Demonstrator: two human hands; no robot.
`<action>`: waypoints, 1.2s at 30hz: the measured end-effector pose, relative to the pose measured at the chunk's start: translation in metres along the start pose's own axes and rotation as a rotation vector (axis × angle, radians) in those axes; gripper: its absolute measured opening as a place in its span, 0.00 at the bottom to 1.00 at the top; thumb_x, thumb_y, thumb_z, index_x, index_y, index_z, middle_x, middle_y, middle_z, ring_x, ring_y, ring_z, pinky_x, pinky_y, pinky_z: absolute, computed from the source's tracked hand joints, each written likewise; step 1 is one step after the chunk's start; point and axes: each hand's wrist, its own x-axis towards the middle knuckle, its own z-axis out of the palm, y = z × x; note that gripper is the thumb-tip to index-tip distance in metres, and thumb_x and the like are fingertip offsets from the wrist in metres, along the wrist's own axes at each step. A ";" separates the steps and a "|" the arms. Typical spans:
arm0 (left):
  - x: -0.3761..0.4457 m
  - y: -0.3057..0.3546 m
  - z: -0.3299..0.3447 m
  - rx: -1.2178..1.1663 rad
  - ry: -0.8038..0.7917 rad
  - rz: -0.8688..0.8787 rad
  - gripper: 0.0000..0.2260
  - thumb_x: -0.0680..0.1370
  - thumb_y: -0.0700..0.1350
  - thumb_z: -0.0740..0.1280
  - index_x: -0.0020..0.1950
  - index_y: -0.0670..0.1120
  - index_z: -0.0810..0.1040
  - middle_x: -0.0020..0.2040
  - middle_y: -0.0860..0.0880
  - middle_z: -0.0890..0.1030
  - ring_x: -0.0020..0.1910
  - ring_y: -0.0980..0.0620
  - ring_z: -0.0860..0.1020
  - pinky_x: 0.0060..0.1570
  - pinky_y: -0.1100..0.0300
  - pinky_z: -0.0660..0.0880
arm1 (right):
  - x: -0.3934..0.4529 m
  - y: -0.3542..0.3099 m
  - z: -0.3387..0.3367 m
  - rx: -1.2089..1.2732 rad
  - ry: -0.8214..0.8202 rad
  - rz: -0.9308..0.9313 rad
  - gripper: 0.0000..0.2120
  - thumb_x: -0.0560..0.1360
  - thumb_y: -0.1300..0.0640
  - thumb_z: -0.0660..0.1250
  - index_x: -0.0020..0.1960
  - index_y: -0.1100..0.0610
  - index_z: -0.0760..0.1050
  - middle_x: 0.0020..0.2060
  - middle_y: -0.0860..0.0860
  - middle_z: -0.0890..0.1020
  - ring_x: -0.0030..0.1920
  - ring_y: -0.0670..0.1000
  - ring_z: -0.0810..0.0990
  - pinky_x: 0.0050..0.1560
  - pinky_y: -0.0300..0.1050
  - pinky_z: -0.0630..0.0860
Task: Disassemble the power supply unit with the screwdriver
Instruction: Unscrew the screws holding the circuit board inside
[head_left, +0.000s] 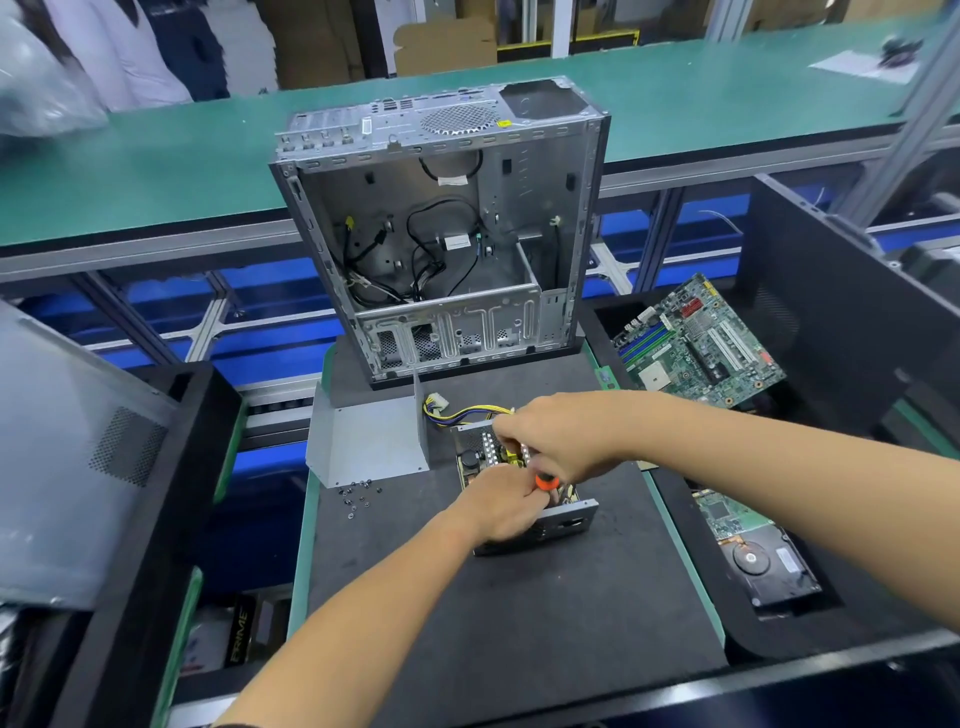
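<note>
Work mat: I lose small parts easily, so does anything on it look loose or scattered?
Yes. Small dark screws lie scattered loose on the mat, by the removed metal cover, in no tray.

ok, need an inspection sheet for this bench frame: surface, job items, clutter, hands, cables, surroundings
Surface: dark mat on a green-edged bench.
Job's things: power supply unit open, board exposed; its grey cover lies to its left; orange-handled screwdriver over the unit.
Clutter: loose screws beside the cover.
Grippers: right hand grips the screwdriver; left hand holds the unit's near end.
Cables: yellow-black bundle from the unit; black leads inside the PC case.
Surroundings: motherboard in the right bin, hard drive nearer; side panel left; green conveyor behind.
</note>
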 end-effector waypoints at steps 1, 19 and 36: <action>0.000 0.000 0.000 -0.003 0.004 0.005 0.24 0.71 0.53 0.48 0.50 0.43 0.78 0.52 0.41 0.80 0.53 0.40 0.75 0.55 0.47 0.71 | -0.002 0.002 -0.002 0.041 -0.021 -0.026 0.11 0.73 0.63 0.64 0.50 0.53 0.64 0.48 0.54 0.77 0.45 0.57 0.75 0.43 0.51 0.72; 0.001 -0.001 0.002 0.015 0.023 0.000 0.24 0.75 0.55 0.48 0.52 0.44 0.80 0.52 0.40 0.80 0.54 0.39 0.75 0.54 0.48 0.71 | -0.008 0.003 -0.003 0.131 -0.032 -0.094 0.13 0.73 0.65 0.65 0.50 0.53 0.65 0.45 0.53 0.80 0.46 0.55 0.76 0.44 0.47 0.71; 0.001 0.001 0.001 0.039 0.024 0.008 0.25 0.72 0.55 0.47 0.51 0.44 0.79 0.53 0.41 0.81 0.54 0.40 0.75 0.56 0.48 0.70 | -0.013 0.005 0.001 -0.009 0.018 -0.089 0.10 0.73 0.63 0.65 0.50 0.55 0.66 0.46 0.52 0.75 0.47 0.56 0.75 0.40 0.47 0.72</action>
